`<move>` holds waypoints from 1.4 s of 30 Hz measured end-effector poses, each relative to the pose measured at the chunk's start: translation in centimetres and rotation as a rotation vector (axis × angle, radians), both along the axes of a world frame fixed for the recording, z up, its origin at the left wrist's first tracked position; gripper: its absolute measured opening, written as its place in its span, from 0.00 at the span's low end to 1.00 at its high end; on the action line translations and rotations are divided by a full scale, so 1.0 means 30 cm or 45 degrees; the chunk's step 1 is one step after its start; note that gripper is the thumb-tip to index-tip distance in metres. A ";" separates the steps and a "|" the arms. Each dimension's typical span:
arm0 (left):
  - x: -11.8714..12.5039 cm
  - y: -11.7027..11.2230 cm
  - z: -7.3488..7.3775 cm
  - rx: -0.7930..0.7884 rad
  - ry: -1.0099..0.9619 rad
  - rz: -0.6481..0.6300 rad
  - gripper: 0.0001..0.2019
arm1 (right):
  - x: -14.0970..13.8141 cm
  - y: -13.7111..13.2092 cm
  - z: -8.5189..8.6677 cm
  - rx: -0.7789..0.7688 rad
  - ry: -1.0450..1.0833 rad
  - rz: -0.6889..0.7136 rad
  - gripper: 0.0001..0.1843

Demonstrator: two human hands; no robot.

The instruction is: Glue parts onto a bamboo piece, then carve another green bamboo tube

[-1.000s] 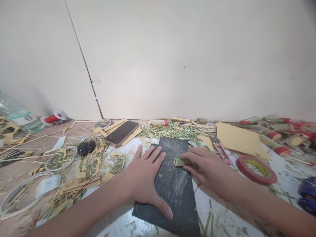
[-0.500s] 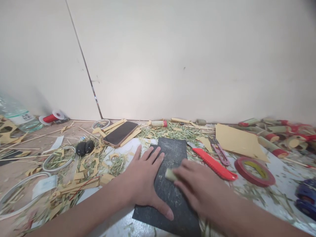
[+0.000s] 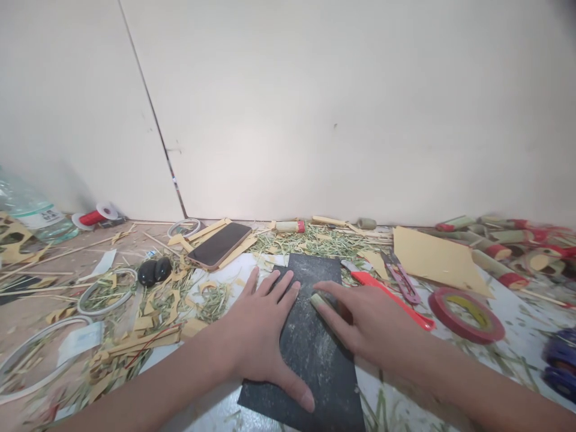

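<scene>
A black sheet of sandpaper (image 3: pixel 310 354), streaked with pale dust, lies flat in front of me. My left hand (image 3: pixel 265 324) rests spread on its left side, thumb and fingers apart. Over the right side, my right hand (image 3: pixel 355 315) is closed around a short pale-green bamboo piece (image 3: pixel 317 300). Only a little of that piece shows past the fingers, at the sheet's surface. Just beyond the right hand lies a red utility knife (image 3: pixel 391 297), partly covered by it. A purple cutter (image 3: pixel 402 279) is beside the knife.
A roll of red tape (image 3: pixel 468 315) and yellow card (image 3: pixel 436 258) lie right, before a heap of red-banded bamboo tubes (image 3: pixel 499 252). A phone (image 3: pixel 220 245), green shavings (image 3: pixel 315 239), white rings (image 3: pixel 108 291) and a red spool (image 3: pixel 94 215) lie left and behind. A wall (image 3: pixel 288 108) stands behind.
My right hand has moved slightly up the sandpaper and turned, so less of the bamboo piece shows. The left hand stays in place, and the sheet has barely shifted.
</scene>
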State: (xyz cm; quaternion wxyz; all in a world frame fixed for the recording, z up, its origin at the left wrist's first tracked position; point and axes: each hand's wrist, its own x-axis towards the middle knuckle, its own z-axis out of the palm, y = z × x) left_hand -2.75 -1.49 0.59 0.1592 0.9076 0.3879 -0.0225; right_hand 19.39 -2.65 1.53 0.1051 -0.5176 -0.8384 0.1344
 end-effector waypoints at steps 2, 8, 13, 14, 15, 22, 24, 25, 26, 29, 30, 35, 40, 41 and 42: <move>-0.003 0.003 -0.003 0.009 0.000 -0.006 0.61 | 0.029 0.025 0.026 -0.090 0.050 0.013 0.20; -0.010 0.007 -0.012 0.022 -0.013 -0.031 0.61 | 0.090 0.039 0.072 -0.311 0.005 0.316 0.31; -0.004 0.005 -0.011 0.028 -0.001 -0.008 0.62 | 0.049 0.039 0.015 -0.091 0.059 0.211 0.26; -0.002 0.004 -0.010 0.026 0.001 0.001 0.62 | 0.038 0.035 0.003 -0.027 0.073 0.174 0.24; -0.001 0.004 -0.008 0.021 0.004 0.008 0.62 | 0.029 0.029 -0.006 0.011 0.086 0.167 0.23; -0.010 0.007 -0.004 -0.020 0.005 -0.024 0.63 | 0.005 0.014 -0.039 0.176 0.099 0.035 0.20; -0.011 0.008 -0.004 -0.011 0.008 -0.025 0.63 | 0.003 0.010 -0.042 0.148 0.082 0.130 0.21; -0.011 0.008 -0.003 -0.007 0.006 -0.023 0.63 | 0.001 0.006 -0.043 0.109 0.077 0.248 0.22; -0.011 0.007 -0.002 -0.004 0.005 -0.020 0.62 | 0.001 0.002 -0.044 0.080 0.074 0.337 0.23; -0.007 0.004 0.000 0.010 0.008 -0.013 0.62 | -0.001 -0.001 -0.043 0.190 0.013 0.209 0.21; -0.006 0.002 0.000 0.014 0.010 -0.008 0.62 | -0.003 -0.002 -0.041 0.203 0.011 0.168 0.21; -0.006 0.000 -0.002 0.004 0.000 -0.008 0.62 | -0.009 -0.002 -0.034 0.053 0.098 0.307 0.26; -0.009 0.000 0.000 0.000 -0.005 -0.008 0.61 | 0.006 -0.012 -0.036 0.069 0.086 0.192 0.19; -0.009 0.000 0.000 -0.003 -0.008 -0.009 0.61 | 0.006 -0.017 -0.037 0.030 0.089 0.291 0.19; -0.009 -0.001 -0.001 -0.006 -0.010 -0.009 0.62 | 0.005 -0.021 -0.037 0.010 0.085 0.360 0.19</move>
